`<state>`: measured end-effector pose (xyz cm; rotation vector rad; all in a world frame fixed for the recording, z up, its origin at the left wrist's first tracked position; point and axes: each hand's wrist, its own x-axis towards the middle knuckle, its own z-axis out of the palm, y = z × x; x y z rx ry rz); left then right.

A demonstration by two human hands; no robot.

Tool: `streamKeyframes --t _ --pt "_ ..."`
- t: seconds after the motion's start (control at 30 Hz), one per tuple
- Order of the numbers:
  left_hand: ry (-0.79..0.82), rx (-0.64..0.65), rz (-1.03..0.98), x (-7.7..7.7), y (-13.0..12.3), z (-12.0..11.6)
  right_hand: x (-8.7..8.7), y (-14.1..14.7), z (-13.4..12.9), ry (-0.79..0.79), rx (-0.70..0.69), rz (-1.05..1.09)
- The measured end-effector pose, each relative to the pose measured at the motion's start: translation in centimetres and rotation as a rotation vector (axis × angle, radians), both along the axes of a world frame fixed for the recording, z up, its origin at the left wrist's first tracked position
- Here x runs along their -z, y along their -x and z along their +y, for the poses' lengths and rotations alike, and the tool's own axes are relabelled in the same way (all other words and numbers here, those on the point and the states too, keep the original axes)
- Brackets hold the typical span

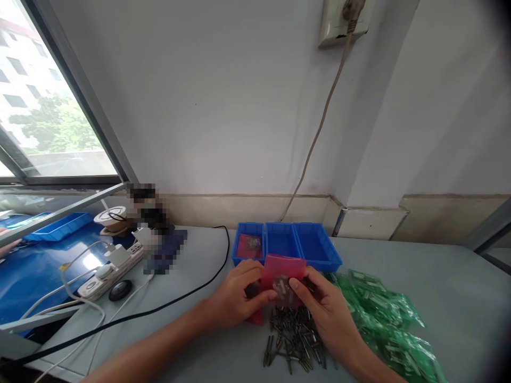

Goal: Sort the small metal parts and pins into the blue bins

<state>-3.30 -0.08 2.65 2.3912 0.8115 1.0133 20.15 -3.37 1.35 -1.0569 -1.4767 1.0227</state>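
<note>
A small red plastic bag [284,271] with little metal parts showing through its clear part is held up between both hands. My left hand [239,292] pinches its left edge, and my right hand [327,314] grips the right side with the thumb on the front. Beneath the bag lies a loose pile of metal pins [295,340] on the grey table [215,351]. Part of another red piece [255,317] shows below my left hand. Behind the hands stand three blue bins; the left bin [236,255] holds a red bag [249,246] with parts.
Green plastic bags of parts [383,308] lie at the right. The middle bin [282,239] and right bin [315,244] stand against the wall side. At the left are a black cable [159,307], a power strip [112,271] and a black mouse [120,290].
</note>
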Motion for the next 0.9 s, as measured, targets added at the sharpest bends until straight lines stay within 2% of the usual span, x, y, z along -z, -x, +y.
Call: streamKeyframes --t 0.27,0.43,0.6,0.8,0.9 --pt "-0.024 0.077 0.016 -0.2 0.4 0.1 0.0 0.1 0.3 0.025 0.070 0.045" --pt "-0.222 0.102 0.020 -0.9 0.8 0.8 0.0 0.0 0.6 0.040 0.103 0.104" --pt "-0.512 0.120 0.067 -1.0 0.8 2.0 -0.2 0.1 0.8 0.022 0.131 0.171" --pt "-0.664 0.113 0.167 0.3 1.4 2.2 -0.5 0.6 1.3 0.060 0.120 0.315" --pt "-0.695 0.105 0.190 0.4 1.8 1.9 -0.3 0.9 1.4 0.075 0.113 0.365"
